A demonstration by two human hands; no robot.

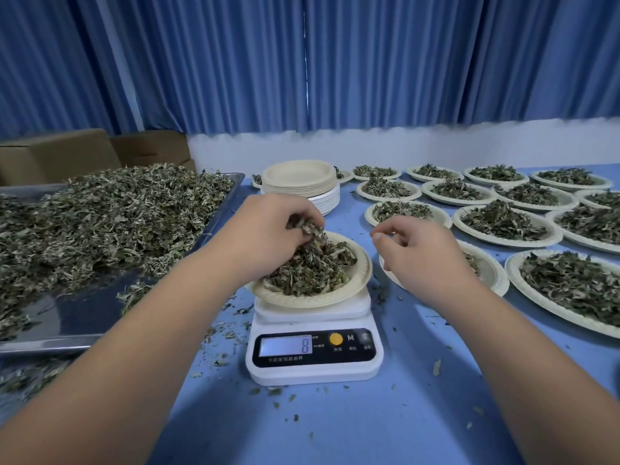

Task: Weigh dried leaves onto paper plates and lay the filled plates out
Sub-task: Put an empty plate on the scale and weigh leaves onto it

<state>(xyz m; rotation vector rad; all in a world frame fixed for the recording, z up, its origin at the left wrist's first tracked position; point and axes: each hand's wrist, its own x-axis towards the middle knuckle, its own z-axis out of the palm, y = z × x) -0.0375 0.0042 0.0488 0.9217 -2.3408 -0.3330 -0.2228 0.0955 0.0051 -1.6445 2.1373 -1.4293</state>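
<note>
A white digital scale (313,350) stands at the centre of the blue table, its display reading 8. On it sits a paper plate (349,290) heaped with dried leaves (312,266). My left hand (265,229) hovers over the plate's left side and grips a clump of leaves that touches the heap. My right hand (419,253) hangs just right of the plate, fingers loosely curled, holding nothing. A large metal tray (84,317) at left carries a big pile of dried leaves (100,213). A stack of empty paper plates (300,182) stands behind the scale.
Several filled plates (506,223) lie in rows over the right half of the table. One plate (486,270) sits partly hidden under my right hand. Cardboard boxes (67,152) stand behind the tray. Blue curtains hang at the back. Leaf crumbs are scattered round the scale.
</note>
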